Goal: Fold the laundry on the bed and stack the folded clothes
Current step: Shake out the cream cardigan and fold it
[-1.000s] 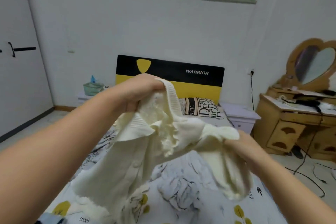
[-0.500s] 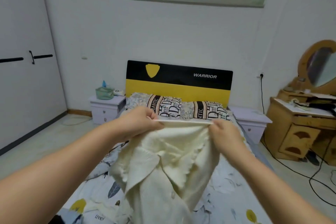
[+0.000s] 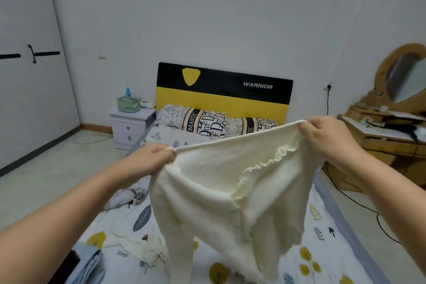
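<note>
Left hand (image 3: 153, 160) and right hand (image 3: 322, 137) each pinch a top-edge corner of the cream knitted cardigan (image 3: 230, 191), stretched above the leaf-print bed (image 3: 322, 249). Soft, light, stretchy; hem corners look best for holding.

Left hand (image 3: 153, 158) and right hand (image 3: 322, 137) raised apart, fingers pinched

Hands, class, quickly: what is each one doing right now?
Left hand: pinches the sweater by its top edge.
Right hand: grips the same edge.
</note>
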Tool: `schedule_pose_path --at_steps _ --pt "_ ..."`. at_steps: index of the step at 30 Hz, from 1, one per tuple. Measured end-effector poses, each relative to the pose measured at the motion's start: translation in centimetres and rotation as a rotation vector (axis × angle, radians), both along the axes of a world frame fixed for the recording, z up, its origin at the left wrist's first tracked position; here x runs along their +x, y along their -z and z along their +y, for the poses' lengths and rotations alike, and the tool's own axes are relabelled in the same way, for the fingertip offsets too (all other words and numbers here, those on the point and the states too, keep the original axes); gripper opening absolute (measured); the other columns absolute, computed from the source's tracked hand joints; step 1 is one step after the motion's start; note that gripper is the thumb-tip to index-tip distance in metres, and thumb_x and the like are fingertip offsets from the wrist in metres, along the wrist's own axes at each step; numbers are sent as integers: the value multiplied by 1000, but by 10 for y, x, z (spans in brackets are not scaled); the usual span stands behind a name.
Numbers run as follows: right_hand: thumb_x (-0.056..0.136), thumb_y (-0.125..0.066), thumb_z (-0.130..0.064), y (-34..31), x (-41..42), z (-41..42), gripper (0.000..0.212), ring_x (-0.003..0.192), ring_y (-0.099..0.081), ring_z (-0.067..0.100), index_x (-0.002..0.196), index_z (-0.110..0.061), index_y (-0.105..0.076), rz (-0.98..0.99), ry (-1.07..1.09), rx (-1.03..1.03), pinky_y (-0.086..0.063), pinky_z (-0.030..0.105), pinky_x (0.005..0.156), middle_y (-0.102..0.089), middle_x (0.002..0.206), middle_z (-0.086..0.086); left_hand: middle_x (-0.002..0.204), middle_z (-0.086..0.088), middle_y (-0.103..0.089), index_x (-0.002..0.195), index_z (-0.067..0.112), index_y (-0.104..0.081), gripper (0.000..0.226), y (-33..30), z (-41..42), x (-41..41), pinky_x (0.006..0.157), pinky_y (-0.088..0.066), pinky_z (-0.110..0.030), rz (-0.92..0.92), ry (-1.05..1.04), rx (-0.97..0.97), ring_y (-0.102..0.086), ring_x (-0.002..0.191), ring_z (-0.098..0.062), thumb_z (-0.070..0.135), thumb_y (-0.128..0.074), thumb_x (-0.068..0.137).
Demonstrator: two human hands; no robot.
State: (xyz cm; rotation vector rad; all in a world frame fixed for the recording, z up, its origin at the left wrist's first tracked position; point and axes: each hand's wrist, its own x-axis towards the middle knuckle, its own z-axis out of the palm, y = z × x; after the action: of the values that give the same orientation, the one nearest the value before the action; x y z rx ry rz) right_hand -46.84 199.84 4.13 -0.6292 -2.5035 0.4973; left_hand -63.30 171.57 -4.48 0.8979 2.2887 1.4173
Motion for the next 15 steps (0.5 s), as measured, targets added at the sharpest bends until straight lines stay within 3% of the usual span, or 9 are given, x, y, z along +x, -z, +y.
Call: schedule_pose_path --at_steps 2,5,7,10,13,15 --pt "96 -41 -17 8 6 11 40 54 -38 19 57 -8 -45 -41 4 3 -23 32 51 -43 56 6 57 -2 -50 64 12 -58 35 -15 0 -3 43 -38 -17 -118 52 82 -46 47 -11 42 -69 78" --pt "96 -46 -23 22 19 26 45 43 -31 11 53 -16 -38 -77 -63 -181 -22 27 44 -34 48 -4 75 -10 -69 73 12 -70 41 -36 -7 -15 52 -53 -24 -204 245 18 -64 61 -19 46 -84 55" --pt "93 -54 -34 29 30 34 41 37 -35 5 58 -13 -55 -112 -82 -314 -26 17 39 -42 46 -7 87 -11 -73 83 11 -71 46 -44 -14 -23 62 -57 -29 -140 286 -169 -69 74 -23 36 -88 48" --pt "86 -62 -38 34 44 40 34 53 -49 9 77 -6 -68 -242 -142 -362 -35 15 45 -59 61 0 77 -1 -73 77 13 -71 35 -43 -15 -32 63 -47 -24 133 103 -425 -66 72 -15 36 -85 55" --pt "75 -72 -23 30 57 42 28 69 -66 17 90 -1 -65 -382 -294 -594 -52 19 58 -70 83 9 76 -4 -69 77 14 -71 17 -28 -8 -31 61 -40 -28 287 -108 -292 -59 72 -17 31 -74 76" --pt "71 -74 -11 30 65 40 24 82 -70 21 93 -4 -68 -483 -313 -618 -55 22 65 -73 91 8 70 0 -64 72 16 -68 15 -17 -4 -22 59 -38 -27 217 -126 -110 -56 69 -16 27 -69 82"
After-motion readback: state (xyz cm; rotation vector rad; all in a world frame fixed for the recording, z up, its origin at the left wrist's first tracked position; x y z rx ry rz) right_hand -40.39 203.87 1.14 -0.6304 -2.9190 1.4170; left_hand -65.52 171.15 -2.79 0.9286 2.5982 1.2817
